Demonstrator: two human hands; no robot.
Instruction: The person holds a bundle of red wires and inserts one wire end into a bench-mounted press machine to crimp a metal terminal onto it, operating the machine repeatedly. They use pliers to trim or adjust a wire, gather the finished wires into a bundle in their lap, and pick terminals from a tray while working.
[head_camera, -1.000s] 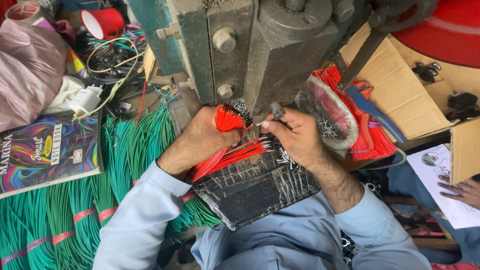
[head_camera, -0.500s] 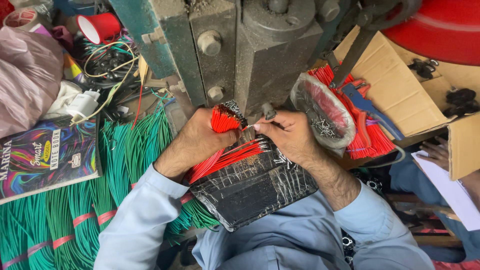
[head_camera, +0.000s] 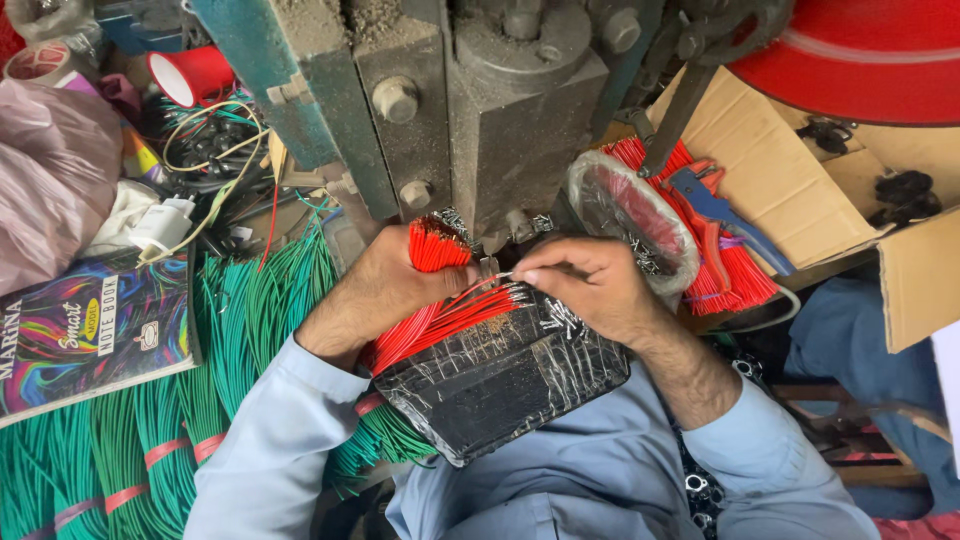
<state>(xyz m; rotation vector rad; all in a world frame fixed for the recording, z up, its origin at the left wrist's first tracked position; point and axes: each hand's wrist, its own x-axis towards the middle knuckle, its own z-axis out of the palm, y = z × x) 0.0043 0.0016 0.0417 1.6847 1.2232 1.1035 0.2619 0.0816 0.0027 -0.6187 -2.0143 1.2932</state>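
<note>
My left hand (head_camera: 375, 285) grips a bundle of short red wires (head_camera: 435, 245), ends up, just below the grey metal press (head_camera: 480, 120). My right hand (head_camera: 585, 285) pinches one red wire (head_camera: 480, 298) by its tip near the press's die. More red wires lie fanned across a black tape-wrapped block (head_camera: 500, 375) on my lap. Small metal terminals (head_camera: 560, 318) are scattered on the block under my right hand.
Bundles of green wires (head_camera: 180, 400) lie at the left, beside a colourful notebook (head_camera: 95, 330) and a red cup (head_camera: 195, 75). At the right, a plastic-covered bowl (head_camera: 630, 220), more red wires, blue-handled pliers (head_camera: 720, 215) and a cardboard box (head_camera: 790, 170).
The view has shifted slightly. Both hands stay at the press; my right hand has moved a wire tip a little closer to the die.
</note>
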